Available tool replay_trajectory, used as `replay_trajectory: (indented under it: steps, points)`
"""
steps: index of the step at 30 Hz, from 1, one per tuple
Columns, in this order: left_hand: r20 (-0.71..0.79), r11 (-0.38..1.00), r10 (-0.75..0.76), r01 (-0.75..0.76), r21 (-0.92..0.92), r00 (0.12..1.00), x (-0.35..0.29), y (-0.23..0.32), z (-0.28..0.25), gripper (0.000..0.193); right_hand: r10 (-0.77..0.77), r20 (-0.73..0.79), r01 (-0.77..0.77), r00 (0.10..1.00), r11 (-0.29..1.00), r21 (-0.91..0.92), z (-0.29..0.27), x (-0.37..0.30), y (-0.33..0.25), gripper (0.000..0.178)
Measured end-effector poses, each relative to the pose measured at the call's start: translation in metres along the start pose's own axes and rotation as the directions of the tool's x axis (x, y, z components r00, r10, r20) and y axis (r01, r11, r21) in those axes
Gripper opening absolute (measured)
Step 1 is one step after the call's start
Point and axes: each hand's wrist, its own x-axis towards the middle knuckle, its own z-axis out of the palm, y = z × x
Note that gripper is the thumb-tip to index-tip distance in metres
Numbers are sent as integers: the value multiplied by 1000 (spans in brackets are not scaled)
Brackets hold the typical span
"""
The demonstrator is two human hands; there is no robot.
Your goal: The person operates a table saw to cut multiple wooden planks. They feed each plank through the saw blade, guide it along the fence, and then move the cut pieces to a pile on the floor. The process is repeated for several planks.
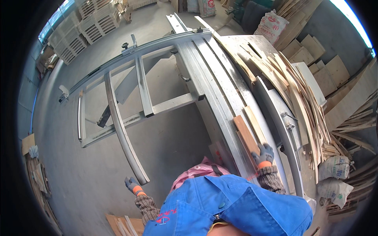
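My right hand [264, 154], in a grey glove with an orange cuff, grips the near ends of two wooden pieces on the sliding metal table [212, 86] of a saw. One is a reddish-brown board [245, 133]; alongside it on the right lies a pale wooden strip [255, 122]. The glove hides their near ends. Low on the left, my left hand [132, 183], gloved alike, hangs in the air with its fingers apart and nothing in them. It is beside the near end of a curved-looking metal bar [124, 133], not touching it.
A metal outrigger frame [169, 104] reaches left from the saw table. Many thin wood offcuts [299, 106] heap up on the right, beyond a metal fence [281, 118]. White sacks [334, 167] and plywood pieces [338, 71] stand farther right. Pallets [96, 25] are stacked far left.
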Motion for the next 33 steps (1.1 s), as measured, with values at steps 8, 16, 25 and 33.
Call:
replay_trajectory:
  steps: [8,16,25,33]
  points:
    - [161,910,-217,259,-324,963,-17,146,80,33,-433,-559,606,707,778,164,-56,269,-172,43]
    - [-78,974,-227,225,-39,971,5,112,115,29,-78,52,89,996,962,-257,-3,604,-235,54]
    - [-169,824,-371,408,393,913,-34,97,131,24,-28,282,101,959,964,-248,69,754,-258,46]
    - [-75,772,-379,360,524,922,-9,111,160,20,120,393,-8,912,961,-277,103,801,-265,36]
